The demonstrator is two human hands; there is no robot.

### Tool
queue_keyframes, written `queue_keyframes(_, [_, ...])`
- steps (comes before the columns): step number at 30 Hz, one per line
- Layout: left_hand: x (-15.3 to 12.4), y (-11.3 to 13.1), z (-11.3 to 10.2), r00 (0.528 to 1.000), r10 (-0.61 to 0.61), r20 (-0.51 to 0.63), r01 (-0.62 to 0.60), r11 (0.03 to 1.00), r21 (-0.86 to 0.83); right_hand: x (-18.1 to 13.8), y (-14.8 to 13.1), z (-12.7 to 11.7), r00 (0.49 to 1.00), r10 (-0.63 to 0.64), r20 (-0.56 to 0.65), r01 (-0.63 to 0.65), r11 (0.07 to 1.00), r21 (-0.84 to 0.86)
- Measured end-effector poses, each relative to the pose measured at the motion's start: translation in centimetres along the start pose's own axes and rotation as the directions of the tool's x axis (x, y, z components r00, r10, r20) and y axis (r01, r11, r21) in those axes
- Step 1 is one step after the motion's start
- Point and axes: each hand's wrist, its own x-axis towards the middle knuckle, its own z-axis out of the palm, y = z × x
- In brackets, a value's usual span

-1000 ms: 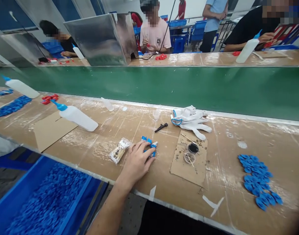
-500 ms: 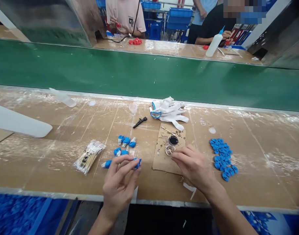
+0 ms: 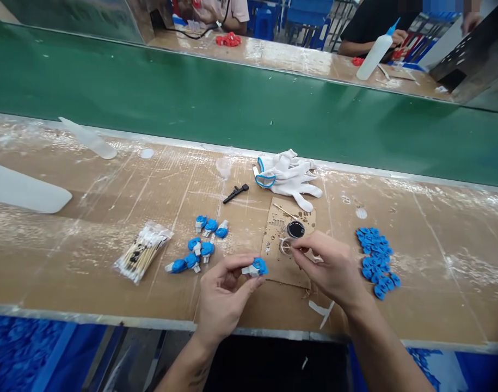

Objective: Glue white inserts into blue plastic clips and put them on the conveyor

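My left hand is closed, pinching a small blue and light-grey plastic piece between thumb and fingers. My right hand is closed in a pinch at a small clear cup. From its fingertips a thin pale stick reaches to the cup; most of the stick is hidden. Touching or close behind that cup stands another with black liquid. Both rest on a stained cardboard piece, where a cotton swab also lies. Several similar blue and grey pieces lie left of my hands.
Many blue parts are clustered at right. A bag of cotton swabs lies at left. White gloves and a black plastic piece lie further back. Beyond runs a green belt; people handle red parts across it.
The view has tilted down and shifted. My left hand has moved right with the blue and grey piece, which shows more clearly. My right hand stays at the clear cup.
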Motion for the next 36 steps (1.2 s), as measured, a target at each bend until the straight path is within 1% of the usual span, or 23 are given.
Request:
queue_keyframes(2, [0.1,0.1,0.3,0.999,0.038,0.007,-0.038,0.999,0.024,-0.4,-0.1,-0.4,0.998,0.058,-0.037,-0.056,0.996,0.064])
queue_keyframes(5, [0.0,-0.1,0.9,0.997,0.073,0.022,-0.074,0.996,0.043,-1.3,-1.0,-1.4,0.965,0.170,-0.198,-0.126,0.968,0.215])
queue_keyframes(7, [-0.2,-0.4,1.2,0.997,0.061,0.038,-0.062,0.997,0.049,-1.7,-2.1,-2.0,0.933,0.204,-0.297,-0.103,0.941,0.322])
queue_keyframes(9, [-0.5,-0.6,1.6,0.998,0.046,0.044,-0.049,0.997,0.057,-1.8,-3.5,-2.2,0.918,0.197,-0.343,-0.053,0.920,0.387])
queue_keyframes(12, [-0.9,-0.8,2.0,0.998,0.049,0.050,-0.051,0.997,0.053,-1.6,-5.0,-2.1,0.937,0.155,-0.313,-0.007,0.905,0.426])
queue_keyframes(14, [-1.0,-0.7,2.1,0.996,0.064,0.054,-0.067,0.996,0.054,-1.4,-5.4,-1.8,0.952,0.124,-0.279,0.006,0.905,0.425])
queue_keyframes(17, [-1.0,-0.3,2.2,0.995,0.086,0.055,-0.091,0.992,0.093,-1.2,-5.4,-1.4,0.966,0.080,-0.247,0.025,0.919,0.394])
queue_keyframes(20, [-1.0,0.0,2.1,0.995,0.085,0.047,-0.091,0.986,0.142,-1.2,-5.3,-1.2,0.974,0.065,-0.217,0.022,0.925,0.378])
queue_keyframes(22, [-1.0,0.2,2.1,0.995,0.085,0.045,-0.091,0.984,0.150,-1.2,-5.4,-1.1,0.978,0.062,-0.199,0.019,0.924,0.381])
queue_keyframes(27, [-1.0,0.0,2.0,0.995,0.085,0.056,-0.093,0.984,0.154,-1.2,-5.7,-1.2,0.981,0.016,-0.192,0.062,0.919,0.389])
queue_keyframes(29, [-1.0,-0.1,1.8,0.996,0.076,0.046,-0.082,0.986,0.144,-1.5,-5.3,-1.7,0.980,0.011,-0.199,0.069,0.918,0.391])
queue_keyframes(31, [-0.9,-0.2,1.6,0.997,0.074,0.031,-0.077,0.990,0.117,-1.8,-4.3,-2.2,0.958,0.042,-0.284,0.069,0.926,0.371])
queue_keyframes(32, [-0.9,-0.2,1.5,0.997,0.074,0.024,-0.076,0.992,0.104,-1.9,-3.7,-2.4,0.942,0.071,-0.329,0.051,0.936,0.349])
queue_keyframes(33, [-0.8,-0.1,1.4,0.997,0.073,0.017,-0.075,0.993,0.094,-2.0,-2.9,-2.5,0.932,0.098,-0.348,0.019,0.948,0.316])
queue_keyframes(34, [-0.8,0.0,1.3,0.998,0.069,0.013,-0.070,0.994,0.088,-2.0,-2.2,-2.4,0.937,0.111,-0.332,-0.018,0.962,0.273])
queue_keyframes(35, [-0.7,0.1,1.2,0.998,0.061,0.012,-0.062,0.995,0.084,-1.9,-1.6,-2.2,0.954,0.108,-0.280,-0.045,0.974,0.222])
queue_keyframes(36, [-0.6,0.2,1.1,0.999,0.051,0.012,-0.051,0.995,0.084,-1.7,-1.2,-1.9,0.975,0.093,-0.200,-0.061,0.985,0.163])
